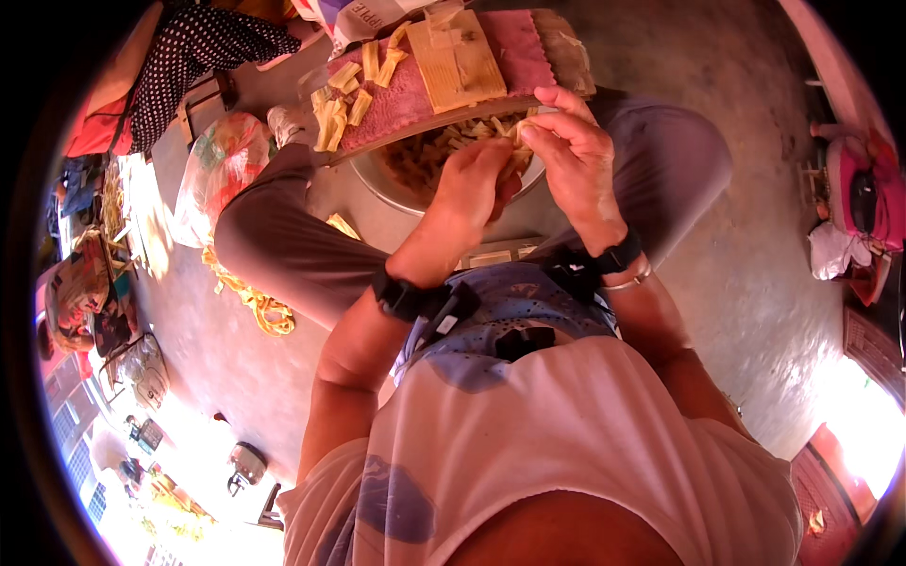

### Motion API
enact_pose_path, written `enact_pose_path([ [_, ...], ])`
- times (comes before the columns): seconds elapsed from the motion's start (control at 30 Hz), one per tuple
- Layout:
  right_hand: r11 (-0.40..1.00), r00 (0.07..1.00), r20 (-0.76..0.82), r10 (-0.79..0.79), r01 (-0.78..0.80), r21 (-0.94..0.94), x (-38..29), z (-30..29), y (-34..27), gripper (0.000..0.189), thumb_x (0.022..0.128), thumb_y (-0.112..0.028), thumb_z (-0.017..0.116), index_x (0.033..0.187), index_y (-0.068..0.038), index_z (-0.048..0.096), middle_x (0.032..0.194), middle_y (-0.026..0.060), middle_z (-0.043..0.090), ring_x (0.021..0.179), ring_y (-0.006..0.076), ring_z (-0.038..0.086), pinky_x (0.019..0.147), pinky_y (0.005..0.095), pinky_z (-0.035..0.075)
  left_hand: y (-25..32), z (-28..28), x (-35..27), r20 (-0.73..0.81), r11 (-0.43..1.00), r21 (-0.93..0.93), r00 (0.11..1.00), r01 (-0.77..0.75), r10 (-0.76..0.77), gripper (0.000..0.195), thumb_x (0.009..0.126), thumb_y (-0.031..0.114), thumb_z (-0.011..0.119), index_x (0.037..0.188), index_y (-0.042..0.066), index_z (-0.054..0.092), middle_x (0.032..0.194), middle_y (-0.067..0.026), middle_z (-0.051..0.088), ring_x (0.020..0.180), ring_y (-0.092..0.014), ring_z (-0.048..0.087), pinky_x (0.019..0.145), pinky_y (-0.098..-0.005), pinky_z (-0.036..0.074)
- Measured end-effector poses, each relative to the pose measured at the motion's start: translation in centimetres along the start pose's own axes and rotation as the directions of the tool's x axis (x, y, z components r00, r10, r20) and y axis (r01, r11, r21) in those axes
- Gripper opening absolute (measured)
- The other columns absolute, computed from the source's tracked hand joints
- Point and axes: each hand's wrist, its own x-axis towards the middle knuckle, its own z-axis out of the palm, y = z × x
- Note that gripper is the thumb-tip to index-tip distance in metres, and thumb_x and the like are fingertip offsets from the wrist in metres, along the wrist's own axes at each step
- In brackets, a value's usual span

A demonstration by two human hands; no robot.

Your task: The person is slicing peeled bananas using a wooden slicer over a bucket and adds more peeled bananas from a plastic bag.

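My left hand (471, 177) and my right hand (572, 159) meet above a metal-rimmed basin (396, 205). A small pale yellow strip (521, 133) is pinched between their fingertips, partly hidden by the fingers. Inside the basin lie many short yellow and brownish pieces (432, 152). Across its far side rests a wooden board (566, 49) covered partly by a pink cloth (520, 42). On the cloth sit a flat wooden block (453, 64), with transparent tape on top, and several folded yellow strips (333, 117) to its left.
My bent knees flank the basin. To the left are a plastic bag (219, 170) and a heap of yellow strips (262, 304) on the concrete floor. A person in dotted clothing (212, 42) sits at upper left. A pink bag-like item (853, 184) stands far right.
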Motion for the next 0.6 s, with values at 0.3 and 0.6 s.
enact_pose_path([
  [0.3, 0.991, 0.988, 0.104, 0.114, -0.106, -0.081, 2.6, -3.9, -0.7, 0.038, 0.084, -0.012, 0.064, 0.119, -0.004, 0.055, 0.117, 0.009, 0.059, 0.103, 0.0208, 0.057, 0.085, 0.03, 0.048, -0.2, -4.3, -1.0, 0.125, 0.343, 0.851, 0.788, -0.398, 0.603, 0.014, 0.089, 0.019, 0.056, 0.086, 0.005, 0.059, 0.069, -0.0148, 0.061, 0.065, -0.032, 0.061, 0.058, -0.0387, 0.046],
  [0.6, 0.969, 0.567, 0.796, 0.213, -0.016, -0.247, 5.6, -4.1, -3.5, 0.019, 0.086, -0.013, 0.06, 0.1, -0.001, 0.06, 0.083, 0.0032, 0.06, 0.066, 0.0139, 0.055, 0.059, 0.0295, 0.044, 3.3, -4.6, -0.5, 0.377, 0.496, 0.685, 0.842, -0.534, 0.385, 0.011, 0.087, 0.012, 0.058, 0.085, 0.001, 0.057, 0.07, -0.0152, 0.057, 0.062, -0.026, 0.055, 0.061, -0.0337, 0.045],
])
